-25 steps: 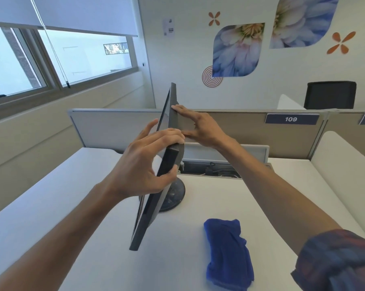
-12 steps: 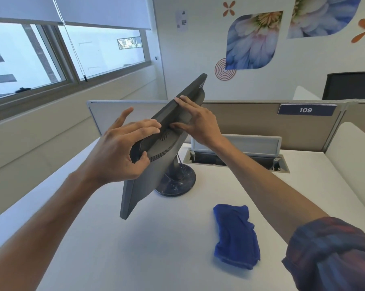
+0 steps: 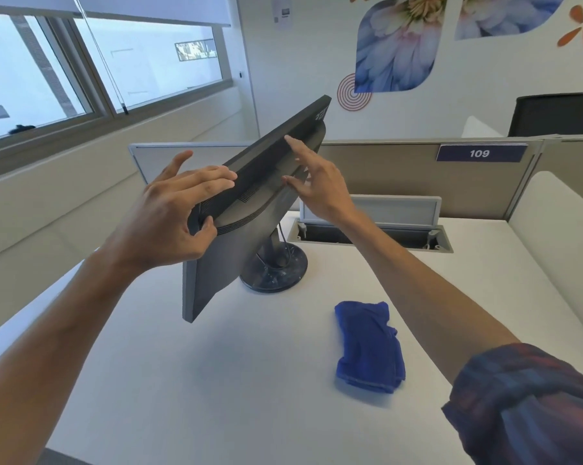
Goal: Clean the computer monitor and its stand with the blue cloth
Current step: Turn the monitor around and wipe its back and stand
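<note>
While left hand [image 3: 169,216] fingers grip monitor [image 3: 249,203], right hand [image 3: 317,186] fingers spread, touching it.

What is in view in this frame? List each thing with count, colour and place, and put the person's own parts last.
monitor: 1, dark grey, tilted, back towards the camera, desk centre
stand: 1, dark round base, under the monitor
blue cloth: 1, blue, crumpled on the desk, right of the stand, untouched
desk: 1, white
cable tray: 1, grey, lid open, behind the stand
partition: 1, beige, behind the desk
sign 109: 1, navy, on the partition
chair: 1, black, beyond the partition
window: 1, left wall
flower decals: several, blue and orange, back wall
left hand: grips the monitor's edge
right hand: fingers spread, fingertip touching the monitor's top edge
</note>
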Tool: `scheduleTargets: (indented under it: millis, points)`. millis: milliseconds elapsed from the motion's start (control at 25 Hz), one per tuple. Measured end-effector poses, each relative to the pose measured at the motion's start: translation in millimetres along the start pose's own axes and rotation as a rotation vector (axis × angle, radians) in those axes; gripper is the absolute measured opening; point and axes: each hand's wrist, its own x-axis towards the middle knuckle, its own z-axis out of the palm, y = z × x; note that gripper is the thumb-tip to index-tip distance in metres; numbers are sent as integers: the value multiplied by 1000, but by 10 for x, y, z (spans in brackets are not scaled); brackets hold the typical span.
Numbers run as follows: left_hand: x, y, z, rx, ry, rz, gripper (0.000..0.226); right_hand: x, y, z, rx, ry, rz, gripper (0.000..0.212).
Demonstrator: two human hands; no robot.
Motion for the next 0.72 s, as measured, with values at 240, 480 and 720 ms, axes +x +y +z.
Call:
scheduleTargets:
  millis: [240,480,720]
  points:
    - [-46,27,29,32,33,-16,47,-858,655,-26,218,53,387,29]
    - [-111,370,160,178,83,20,34,-1842,970,108,228,-93,715,25]
    - [-358,1060,967,-118,-128,-18,35,-2549,842,251,-164,-429,754,49]
